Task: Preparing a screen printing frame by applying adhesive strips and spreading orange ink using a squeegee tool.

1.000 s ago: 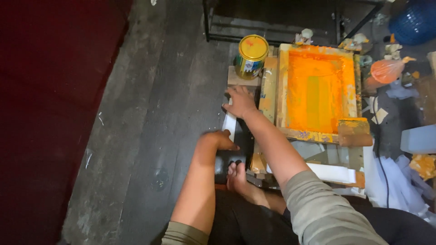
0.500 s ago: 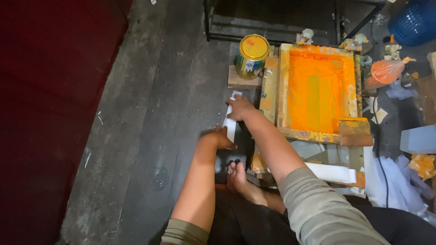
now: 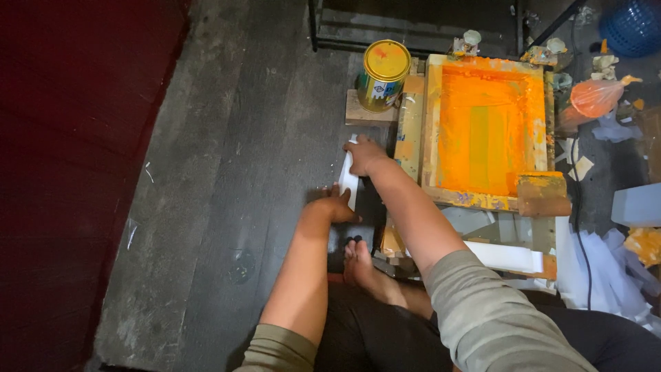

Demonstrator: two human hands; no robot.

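Observation:
My right hand (image 3: 365, 156) grips the far end of a narrow white strip (image 3: 348, 180) that stands on edge over the dark wooden floor. My left hand (image 3: 335, 205) holds the near end of the same strip. Just right of my hands lies a wooden screen-printing frame (image 3: 432, 124) whose mesh is coated with bright orange ink. A yellow paint can (image 3: 383, 74) with a closed lid stands on a small board beyond my right hand. My bare foot (image 3: 358, 260) rests below my left hand.
An orange-stained squeegee block (image 3: 542, 195) sits on the frame's near right corner. White sheets (image 3: 506, 256) lie under my right arm. An orange plastic bag (image 3: 595, 98), a blue basket (image 3: 633, 26) and paper scraps lie at the right. A dark red wall (image 3: 76, 138) runs along the left.
My right hand has drawn back from near the can and lifted the far end of the white strip; the left hand has closed on its near end.

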